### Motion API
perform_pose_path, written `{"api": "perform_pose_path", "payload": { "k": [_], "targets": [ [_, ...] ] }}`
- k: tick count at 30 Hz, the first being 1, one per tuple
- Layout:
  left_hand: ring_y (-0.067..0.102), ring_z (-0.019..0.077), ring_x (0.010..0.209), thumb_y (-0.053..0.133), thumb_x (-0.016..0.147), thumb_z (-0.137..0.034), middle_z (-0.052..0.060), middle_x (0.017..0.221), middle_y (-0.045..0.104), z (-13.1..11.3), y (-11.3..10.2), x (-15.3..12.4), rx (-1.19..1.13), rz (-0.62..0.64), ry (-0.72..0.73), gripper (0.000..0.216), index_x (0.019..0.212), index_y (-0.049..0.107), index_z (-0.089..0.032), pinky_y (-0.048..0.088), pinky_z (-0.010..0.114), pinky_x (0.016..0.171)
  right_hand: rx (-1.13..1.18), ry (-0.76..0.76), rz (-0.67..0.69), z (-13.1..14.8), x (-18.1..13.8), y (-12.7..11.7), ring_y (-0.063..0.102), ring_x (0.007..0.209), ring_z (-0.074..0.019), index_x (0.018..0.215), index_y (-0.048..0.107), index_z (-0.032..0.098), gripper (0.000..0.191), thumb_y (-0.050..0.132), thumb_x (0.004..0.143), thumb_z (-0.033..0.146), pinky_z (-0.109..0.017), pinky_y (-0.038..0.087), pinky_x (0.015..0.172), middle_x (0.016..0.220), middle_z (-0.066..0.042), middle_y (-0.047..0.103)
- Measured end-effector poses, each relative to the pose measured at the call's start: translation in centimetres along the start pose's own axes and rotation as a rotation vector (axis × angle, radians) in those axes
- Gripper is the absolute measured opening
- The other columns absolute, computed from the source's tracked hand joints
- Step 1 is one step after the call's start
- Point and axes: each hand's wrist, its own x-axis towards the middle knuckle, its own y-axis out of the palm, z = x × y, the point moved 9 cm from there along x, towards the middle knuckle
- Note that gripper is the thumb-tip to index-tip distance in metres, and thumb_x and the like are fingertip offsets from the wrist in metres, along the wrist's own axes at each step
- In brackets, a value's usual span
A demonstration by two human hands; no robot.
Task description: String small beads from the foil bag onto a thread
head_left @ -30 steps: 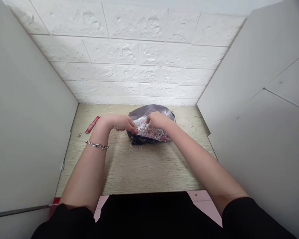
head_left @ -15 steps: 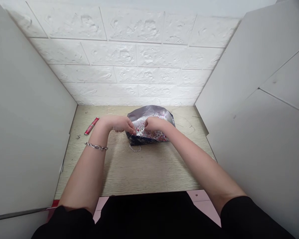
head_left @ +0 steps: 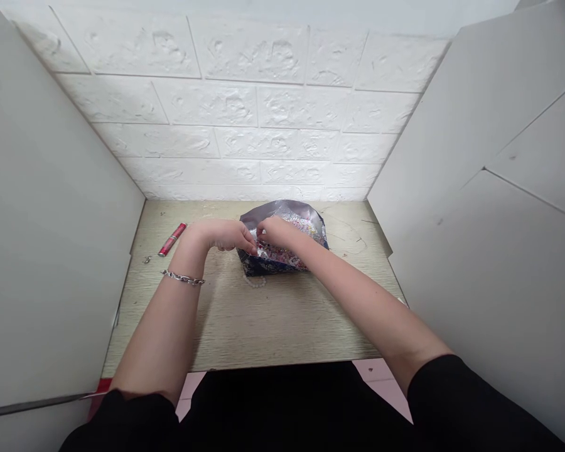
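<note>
An open pouch (head_left: 282, 267) with a silver lining and a dark patterned outside holds many small coloured beads (head_left: 306, 229). At its left rim is my left hand (head_left: 233, 236), thumb and fingers pinched together; what they grip is too small to make out. Over the beads, close to the left fingertips, my right hand (head_left: 275, 230) is also closed in a pinch, its contents hidden. A short string of pale beads (head_left: 255, 283) lies on the table just in front of the pouch, and its upper end passes out of sight beside the pouch.
On the wooden table (head_left: 263, 333), a red tube (head_left: 172, 239) lies left of my left forearm, near a small metal bit (head_left: 147, 259). Thin thread (head_left: 353, 237) is scattered at the right. White panels flank both sides, with a white brick-pattern wall (head_left: 282, 141) behind.
My right hand has moved left across the pouch, close to my left fingertips. The left hand has stayed at the pouch's left rim.
</note>
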Motion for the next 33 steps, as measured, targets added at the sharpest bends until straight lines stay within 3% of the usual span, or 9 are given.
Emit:
{"api": "perform_pose_path", "payload": {
  "k": [5, 9, 13, 16, 18, 21, 23, 28, 33],
  "targets": [
    [0.02, 0.0072, 0.047, 0.055, 0.062, -0.048, -0.003, 0.054, 0.032, -0.1, 0.0, -0.1, -0.008, -0.004, 0.003, 0.036, 0.081, 0.065, -0.019, 0.016, 0.024, 0.044, 0.142, -0.052, -0.108, -0.2, 0.3, -0.4, 0.048, 0.065, -0.0126, 0.07, 0.058, 0.013, 0.012, 0.046, 0.068, 0.014, -0.024, 0.03, 0.056, 0.076, -0.008, 0.06],
    [0.019, 0.0072, 0.046, 0.056, 0.062, -0.049, -0.003, 0.051, 0.028, 0.0, 0.0, 0.0, -0.015, -0.002, 0.007, 0.035, 0.078, 0.065, -0.02, 0.015, 0.025, 0.044, 0.669, 0.041, -0.214, -2.6, -0.1, -1.1, 0.038, 0.054, -0.0091, 0.065, 0.043, 0.017, 0.011, 0.035, 0.073, 0.015, -0.023, 0.031, 0.052, 0.062, -0.001, 0.047],
    [0.019, 0.0073, 0.046, 0.057, 0.061, -0.049, -0.003, 0.051, 0.028, 0.0, -0.1, 0.0, -0.019, -0.013, 0.0, 0.034, 0.076, 0.065, -0.02, 0.015, 0.025, 0.044, 0.912, 0.051, -0.145, -3.5, -0.1, -0.6, 0.034, 0.048, -0.0085, 0.063, 0.031, 0.019, 0.018, 0.02, 0.077, 0.017, -0.022, 0.034, 0.049, 0.055, 0.002, 0.034],
    [0.018, 0.0072, 0.046, 0.057, 0.061, -0.049, -0.003, 0.051, 0.028, -0.1, -0.1, -0.1, -0.024, -0.02, -0.001, 0.034, 0.076, 0.065, -0.02, 0.015, 0.025, 0.044, 0.98, 0.067, -0.142, -3.7, -0.4, -0.4, 0.034, 0.048, -0.0082, 0.063, 0.031, 0.02, 0.019, 0.024, 0.079, 0.026, -0.022, 0.032, 0.047, 0.054, 0.002, 0.033],
    [0.018, 0.0072, 0.046, 0.057, 0.061, -0.049, -0.003, 0.051, 0.027, -0.2, -0.1, -0.2, -0.03, -0.02, 0.002, 0.034, 0.076, 0.065, -0.019, 0.014, 0.025, 0.044, 0.909, 0.105, -0.158, -3.9, -0.8, -0.4, 0.03, 0.046, -0.0077, 0.058, 0.033, 0.019, 0.019, 0.038, 0.074, 0.029, -0.023, 0.026, 0.045, 0.051, 0.004, 0.03],
    [0.018, 0.0074, 0.045, 0.056, 0.061, -0.049, -0.004, 0.05, 0.024, -0.3, -0.1, -0.3, -0.036, -0.024, -0.003, 0.034, 0.078, 0.065, -0.02, 0.015, 0.025, 0.044, 0.601, 0.083, -0.138, -3.2, -1.4, -0.4, 0.027, 0.045, -0.0068, 0.05, 0.037, 0.017, 0.023, 0.052, 0.064, 0.028, -0.024, 0.02, 0.045, 0.046, 0.005, 0.028],
    [0.019, 0.0075, 0.045, 0.056, 0.062, -0.048, -0.004, 0.049, 0.023, -0.2, -0.1, -0.3, -0.037, -0.026, -0.014, 0.034, 0.08, 0.065, -0.021, 0.016, 0.025, 0.044, 0.424, 0.019, -0.106, -2.5, -1.6, -0.3, 0.03, 0.046, -0.0067, 0.049, 0.044, 0.016, 0.02, 0.053, 0.064, 0.027, -0.024, 0.021, 0.046, 0.046, 0.004, 0.034],
    [0.019, 0.0075, 0.045, 0.056, 0.061, -0.049, -0.004, 0.049, 0.023, -0.1, -0.1, -0.1, -0.022, -0.032, -0.019, 0.034, 0.079, 0.065, -0.021, 0.016, 0.025, 0.044, 0.236, -0.064, -0.069, -1.5, -1.3, 0.1, 0.036, 0.051, -0.0072, 0.065, 0.06, 0.014, 0.012, 0.051, 0.065, 0.022, -0.023, 0.026, 0.049, 0.056, 0.002, 0.05],
    [0.019, 0.0074, 0.044, 0.056, 0.062, -0.049, -0.004, 0.049, 0.024, -0.1, -0.1, -0.1, -0.014, -0.03, -0.006, 0.034, 0.079, 0.065, -0.021, 0.016, 0.025, 0.044, 0.222, -0.087, -0.087, -1.1, -1.1, 0.3, 0.033, 0.05, -0.0077, 0.055, 0.053, 0.015, 0.01, 0.049, 0.063, 0.018, -0.024, 0.024, 0.05, 0.05, 0.002, 0.042]
  ]
}}
